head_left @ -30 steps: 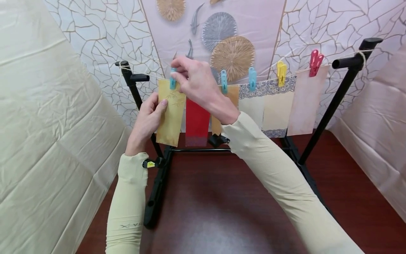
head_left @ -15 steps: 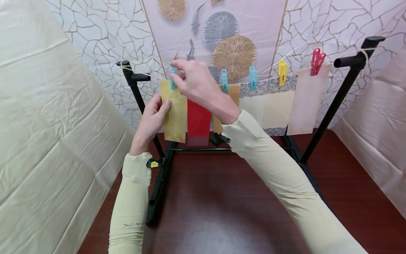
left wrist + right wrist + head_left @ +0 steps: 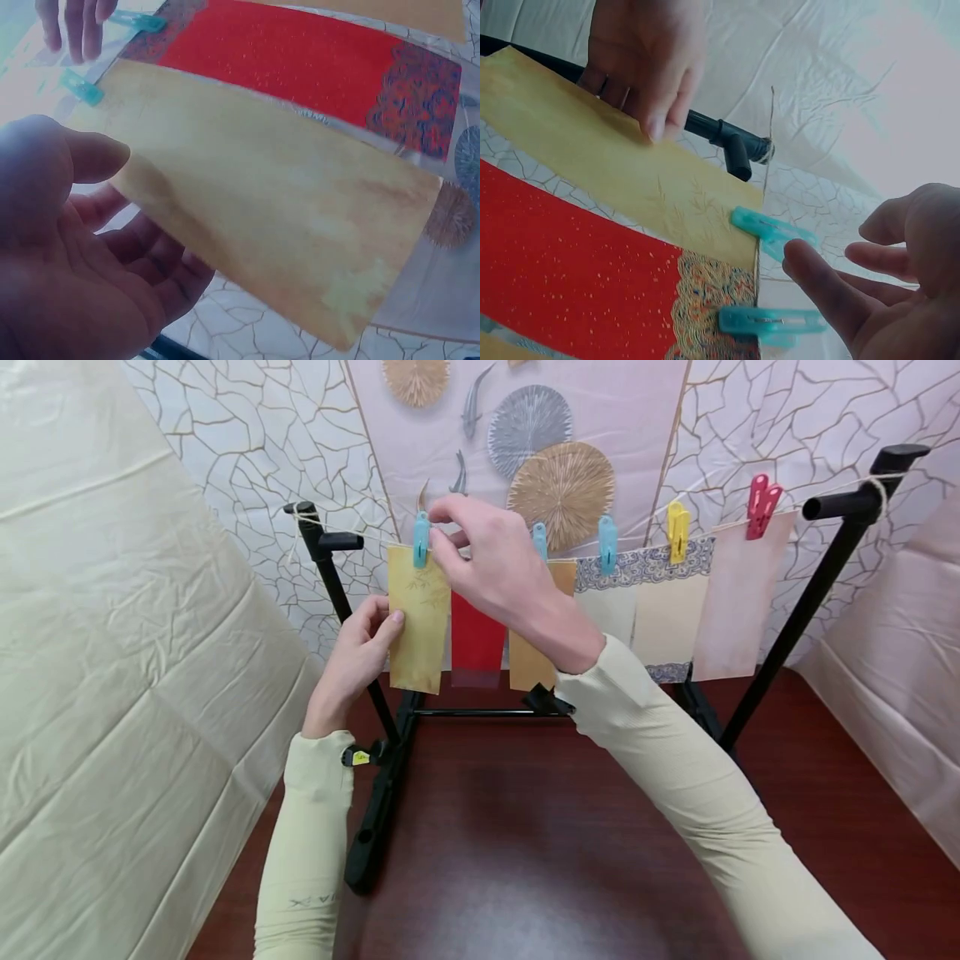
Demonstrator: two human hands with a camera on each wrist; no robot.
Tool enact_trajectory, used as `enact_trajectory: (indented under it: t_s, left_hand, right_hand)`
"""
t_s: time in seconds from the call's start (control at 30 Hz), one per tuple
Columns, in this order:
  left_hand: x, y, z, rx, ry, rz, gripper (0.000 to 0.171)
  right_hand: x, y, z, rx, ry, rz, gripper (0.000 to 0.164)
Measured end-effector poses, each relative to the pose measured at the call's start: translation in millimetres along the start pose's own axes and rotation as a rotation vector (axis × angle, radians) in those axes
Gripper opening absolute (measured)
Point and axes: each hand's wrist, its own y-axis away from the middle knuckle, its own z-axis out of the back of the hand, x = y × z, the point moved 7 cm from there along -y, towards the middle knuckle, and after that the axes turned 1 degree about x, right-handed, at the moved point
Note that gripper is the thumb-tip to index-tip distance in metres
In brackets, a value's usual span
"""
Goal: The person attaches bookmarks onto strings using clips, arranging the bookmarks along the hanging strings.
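Note:
A yellow paper strip (image 3: 417,647) with a faint plant pattern hangs from the cord under a light blue clothespin (image 3: 421,538). The left hand (image 3: 358,652) pinches the strip's left edge, thumb in front and fingers behind. The right hand (image 3: 498,568) is just right of that clothespin. In the right wrist view its fingers are spread, holding nothing, with a fingertip close to the clothespin's handle end. A red strip (image 3: 577,259) with a patterned top band hangs alongside under another blue clothespin (image 3: 769,320); in the head view the right hand hides this strip's top.
Farther right hang an orange-tan strip (image 3: 529,662), lace-patterned cream strips (image 3: 667,622) and a pale pink one (image 3: 742,602), with blue, yellow (image 3: 678,532) and red (image 3: 762,507) clothespins. Black stand posts (image 3: 817,568) hold the cord above a dark red-brown table (image 3: 525,827).
The right hand has let go of the blue clothespin and drawn slightly right of it. The left hand keeps its hold on the yellow strip, whose lower end has swung right.

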Motion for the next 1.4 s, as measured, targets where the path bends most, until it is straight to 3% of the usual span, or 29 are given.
enact_trajectory:
  t_s: [0.23, 0.43, 0.67, 0.97, 1.17, 1.4]
  left_hand:
    - [0.8, 15.0, 11.6, -0.045, -0.016, 0.048, 0.026]
    - [-17.9, 31.7, 19.1, -0.063, -0.078, 0.029, 0.026]
    - [-15.5, 37.6, 25.7, -0.067, -0.058, -0.012, 0.023]
    - [-16.4, 42.8, 23.8, -0.043, -0.075, -0.023, 0.023]
    - [-19.6, 46.5, 29.9, -0.065, -0.101, -0.039, 0.02]
    - [-12.3, 49.0, 37.6, -0.056, -0.112, -0.016, 0.022]
  right_hand:
    - [-1, 18, 18, -0.08, -0.035, 0.064, 0.018]
    - [-11, 40, 34, -0.131, -0.039, 0.093, 0.018]
    - [-35, 64, 47, -0.153, 0.002, 0.095, 0.018]
    - [-66, 94, 58, -0.099, 0.081, 0.073, 0.013]
    - [-85, 112, 66, -0.082, 0.103, 0.085, 0.01]
    - [-113, 135, 81, -0.039, 0.148, 0.014, 0.01]
